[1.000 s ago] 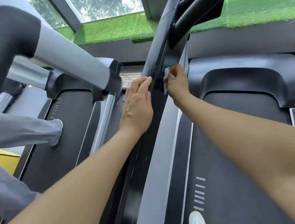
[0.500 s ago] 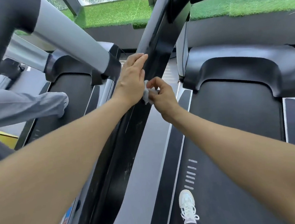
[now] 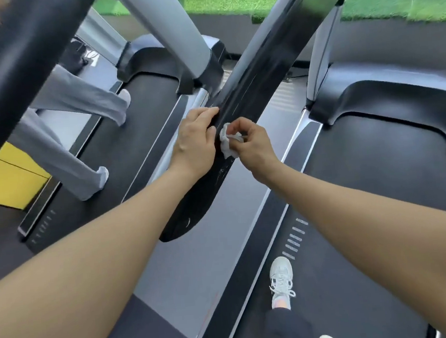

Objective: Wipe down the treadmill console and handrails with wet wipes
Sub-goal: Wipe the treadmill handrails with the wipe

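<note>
The left hand (image 3: pixel 194 141) grips the black handrail (image 3: pixel 240 105) from its left side, fingers curled over the top edge and thumb out of sight beneath. The right hand (image 3: pixel 252 144) is just beside it on the rail's right side, pinching a crumpled white wipe (image 3: pixel 227 141) between thumb and bent fingers. The wipe lies pressed against the rail's top surface, in the narrow space between the two hands, and it touches or nearly touches the left fingers. The hands are close together, with only the wipe and a strip of rail between them.

The handrail runs diagonally, from its rounded end (image 3: pixel 178 226) below the left wrist up and away past the hands toward the upper right. Pale scuff marks show on it just below the wipe.

Below the right forearm lies the dark belt (image 3: pixel 355 211) of the treadmill, with a white shoe (image 3: pixel 280 279) on it near the forearm's underside. A grey side rail (image 3: pixel 198 265) runs under the handrail, between the forearms.

Left of the left hand is a second treadmill, where another person's legs in grey trousers (image 3: pixel 75 100) stand on its belt. Beyond both hands, at the top, is a band of green turf (image 3: pixel 390 0).
</note>
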### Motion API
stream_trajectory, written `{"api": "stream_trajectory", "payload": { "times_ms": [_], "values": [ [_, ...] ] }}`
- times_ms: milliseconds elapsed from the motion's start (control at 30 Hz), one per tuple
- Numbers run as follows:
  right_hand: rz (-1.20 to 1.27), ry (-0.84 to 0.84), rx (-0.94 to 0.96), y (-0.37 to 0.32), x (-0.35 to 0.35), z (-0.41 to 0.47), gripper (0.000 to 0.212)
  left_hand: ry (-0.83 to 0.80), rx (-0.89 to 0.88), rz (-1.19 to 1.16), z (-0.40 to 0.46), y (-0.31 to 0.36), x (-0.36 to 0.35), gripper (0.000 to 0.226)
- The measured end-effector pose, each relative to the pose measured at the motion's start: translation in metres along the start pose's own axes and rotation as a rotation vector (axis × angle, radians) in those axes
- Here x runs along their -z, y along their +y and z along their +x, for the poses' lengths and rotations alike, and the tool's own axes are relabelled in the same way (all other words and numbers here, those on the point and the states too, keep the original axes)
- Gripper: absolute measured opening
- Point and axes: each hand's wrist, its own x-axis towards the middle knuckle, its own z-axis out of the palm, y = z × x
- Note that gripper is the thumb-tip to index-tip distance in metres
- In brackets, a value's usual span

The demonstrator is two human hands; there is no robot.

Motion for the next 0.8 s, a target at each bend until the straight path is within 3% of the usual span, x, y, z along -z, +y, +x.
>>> {"api": "stream_trajectory", "payload": {
  "times_ms": [333,500,600,700,800],
  "values": [
    [-0.004,-0.04,-0.001,0.013,-0.045,-0.076,0.014,0.004,0.107,-0.051,-0.081,-0.027,0.028,0.038],
    [0.016,-0.063,-0.025,0.015,-0.06,-0.099,0.017,0.011,0.166,-0.06,-0.098,-0.028,0.032,0.037],
    [-0.011,-0.169,0.001,0.015,-0.065,-0.115,0.025,0.02,0.172,-0.042,-0.099,-0.021,0.034,0.036],
    [-0.18,-0.369,0.044,0.013,-0.058,-0.122,0.018,0.019,0.179,-0.061,-0.092,-0.01,0.035,0.034],
    [-0.216,-0.359,-0.033,0.008,-0.034,-0.103,0.011,0.022,0.135,-0.075,-0.07,0.001,0.031,0.032]
  ]
}}
